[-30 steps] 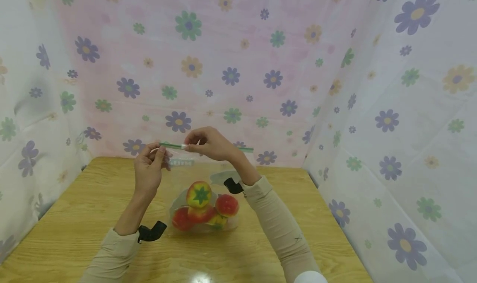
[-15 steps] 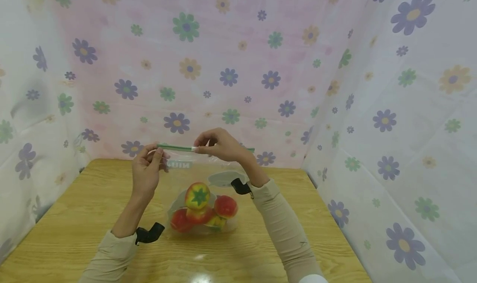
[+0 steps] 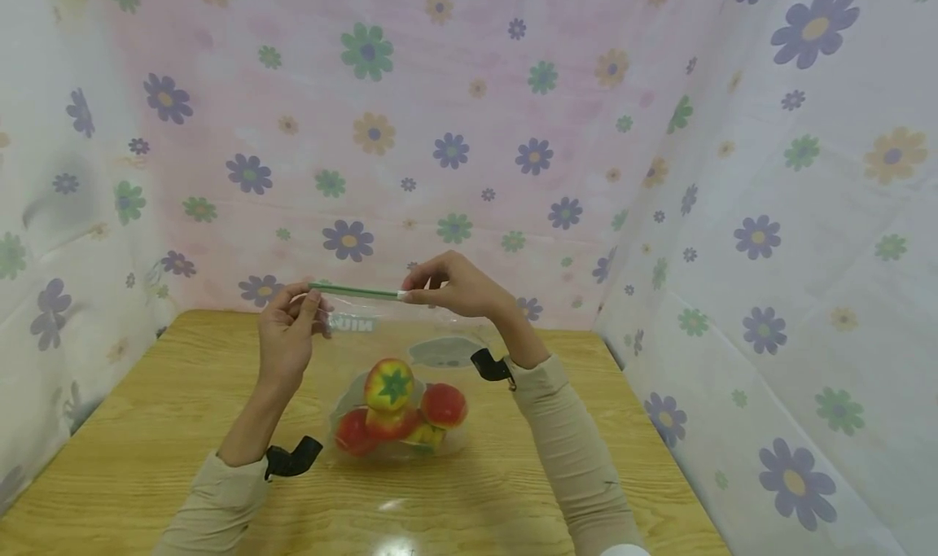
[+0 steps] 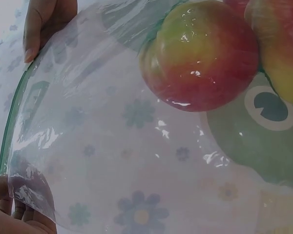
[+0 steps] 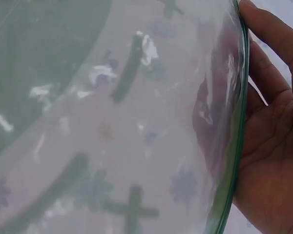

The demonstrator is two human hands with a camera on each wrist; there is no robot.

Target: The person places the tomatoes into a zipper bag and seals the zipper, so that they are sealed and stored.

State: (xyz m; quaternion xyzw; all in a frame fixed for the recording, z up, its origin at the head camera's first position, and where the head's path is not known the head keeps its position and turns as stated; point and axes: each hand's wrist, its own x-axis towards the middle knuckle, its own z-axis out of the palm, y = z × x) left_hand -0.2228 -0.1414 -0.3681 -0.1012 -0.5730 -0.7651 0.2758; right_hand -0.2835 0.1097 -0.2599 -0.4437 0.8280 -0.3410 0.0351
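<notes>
A clear plastic zip bag (image 3: 381, 344) stands upright on the table, with several red and yellow toy fruits (image 3: 390, 385) at its bottom. Along its top runs a green zip strip (image 3: 355, 291) with a white slider (image 3: 402, 295). My left hand (image 3: 287, 332) pinches the bag's top left corner between thumb and fingers. At the slider, right of the strip's middle, my right hand (image 3: 458, 287) pinches with thumb and forefinger. The left wrist view shows a red-yellow fruit (image 4: 200, 56) through the film. In the right wrist view the green strip (image 5: 239, 122) passes along the right palm.
The bag stands on a wood-grain table (image 3: 183, 393). Flower-patterned cloth (image 3: 454, 92) closes off the back and both sides. A black wrist mount (image 3: 295, 457) sits on the left cuff and another black mount (image 3: 491, 366) on the right one.
My right hand has slid to the right along the green strip, taking the white slider with it. The left hand keeps its pinch on the corner, and the fruits stay where they were.
</notes>
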